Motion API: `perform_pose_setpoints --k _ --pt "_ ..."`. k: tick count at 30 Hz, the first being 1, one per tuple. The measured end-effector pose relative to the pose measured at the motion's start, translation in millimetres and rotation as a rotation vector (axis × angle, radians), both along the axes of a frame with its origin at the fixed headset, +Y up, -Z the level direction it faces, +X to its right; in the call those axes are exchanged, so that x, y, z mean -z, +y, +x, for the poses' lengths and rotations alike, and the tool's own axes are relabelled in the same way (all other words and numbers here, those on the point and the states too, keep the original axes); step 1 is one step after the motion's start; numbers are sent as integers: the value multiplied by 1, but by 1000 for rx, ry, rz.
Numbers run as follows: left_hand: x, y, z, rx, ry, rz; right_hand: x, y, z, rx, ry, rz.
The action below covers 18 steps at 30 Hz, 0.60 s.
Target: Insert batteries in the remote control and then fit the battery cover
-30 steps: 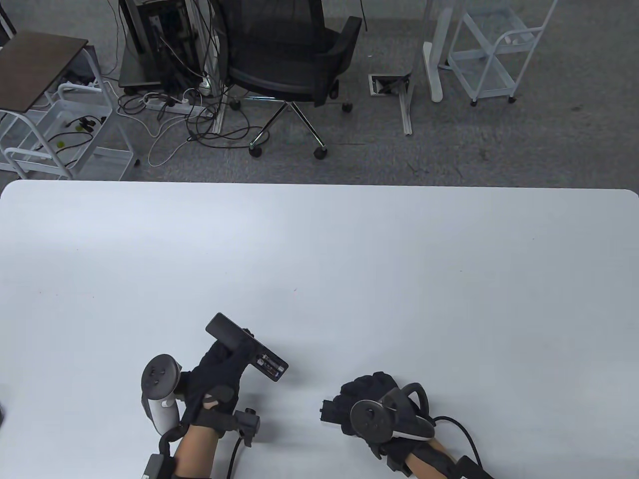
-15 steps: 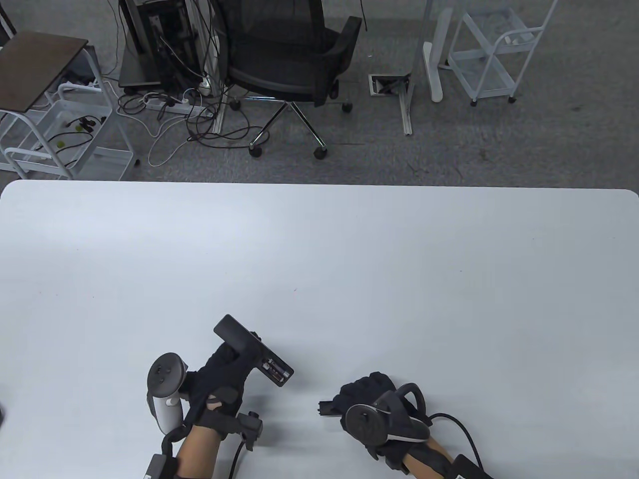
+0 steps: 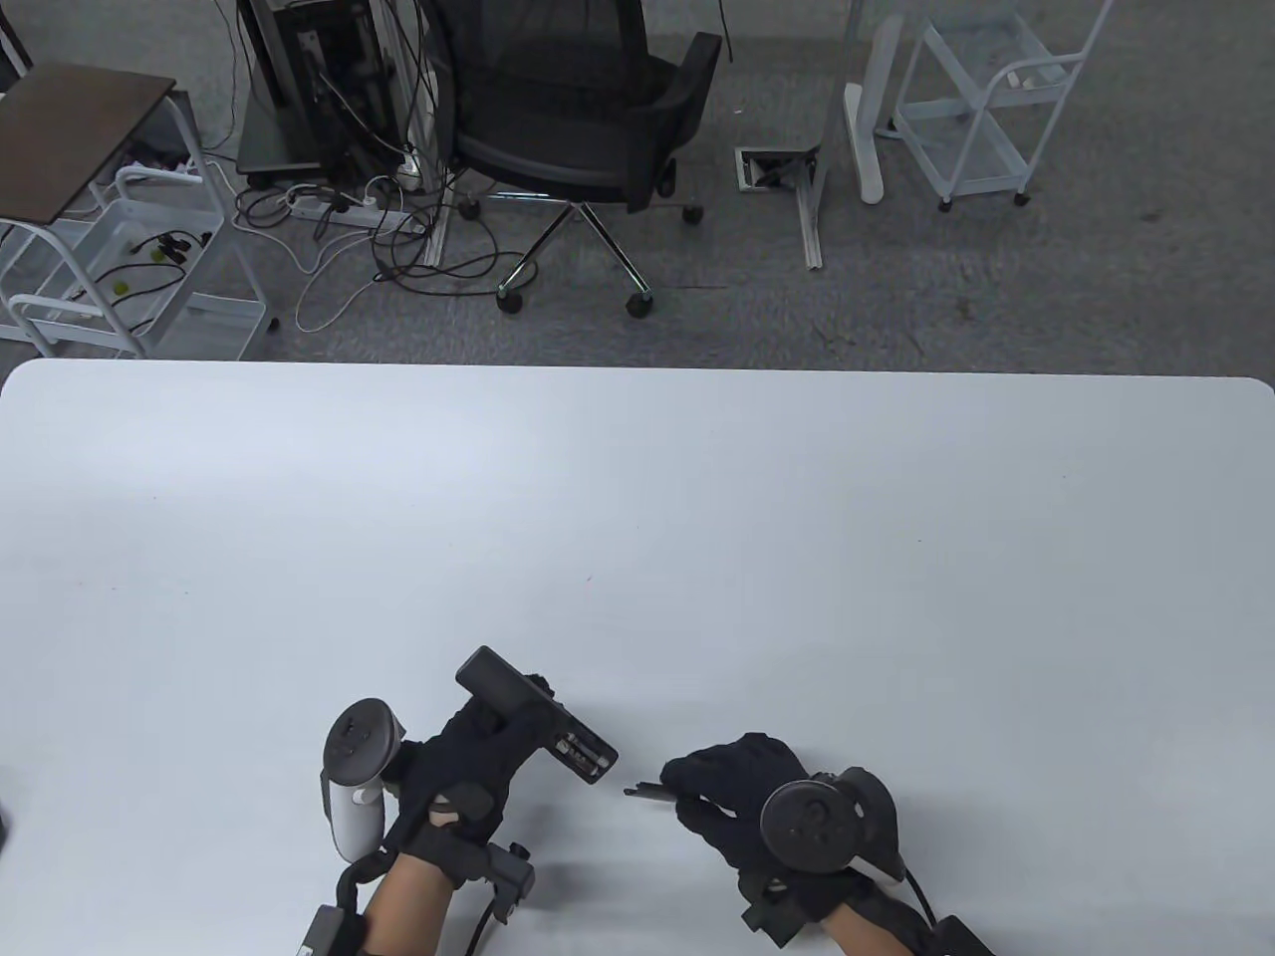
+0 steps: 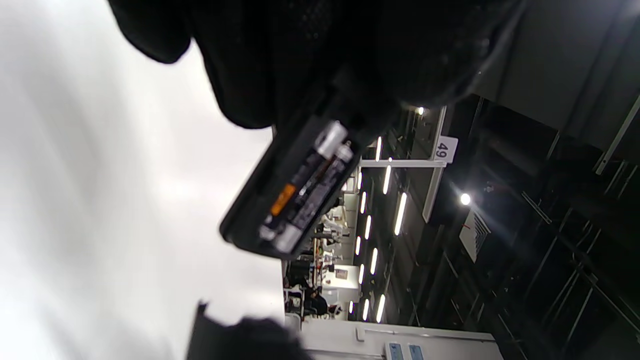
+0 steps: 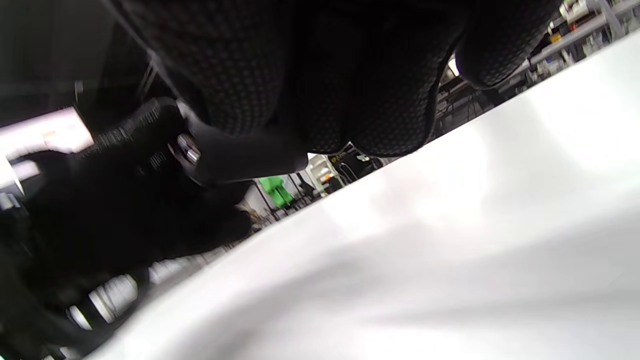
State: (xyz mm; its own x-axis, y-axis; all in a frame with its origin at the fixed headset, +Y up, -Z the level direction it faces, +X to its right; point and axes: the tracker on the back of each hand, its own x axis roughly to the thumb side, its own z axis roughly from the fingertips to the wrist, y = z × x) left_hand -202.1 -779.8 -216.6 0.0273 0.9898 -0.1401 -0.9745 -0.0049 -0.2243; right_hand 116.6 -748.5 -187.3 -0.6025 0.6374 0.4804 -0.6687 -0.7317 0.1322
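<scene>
While the left hand (image 3: 468,757) grips the remote control (image 3: 538,717), its battery end angles toward the cover-holding right hand (image 3: 747,787).

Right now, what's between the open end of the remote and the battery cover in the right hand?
Nothing: in the table view only bare white table separates the remote control from the battery cover.

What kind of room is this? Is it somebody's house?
Probably not a house: it looks like an office or lab workroom. Beyond the white table stand a black office chair, tangled cables on grey carpet, and white wheeled carts.
</scene>
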Motion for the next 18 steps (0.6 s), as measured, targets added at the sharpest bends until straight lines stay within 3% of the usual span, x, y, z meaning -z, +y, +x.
perform_pose_setpoints --k 7,13,18 --pt "-2 -2 10 -28 -35 -22 4 -2 10 218 -74 -122" --pt "-3 -3 17 -31 -76 -25 10 -9 11 318 -32 -305" --pt "-4 -2 20 -36 -90 -20 11 -10 13 332 -71 -300"
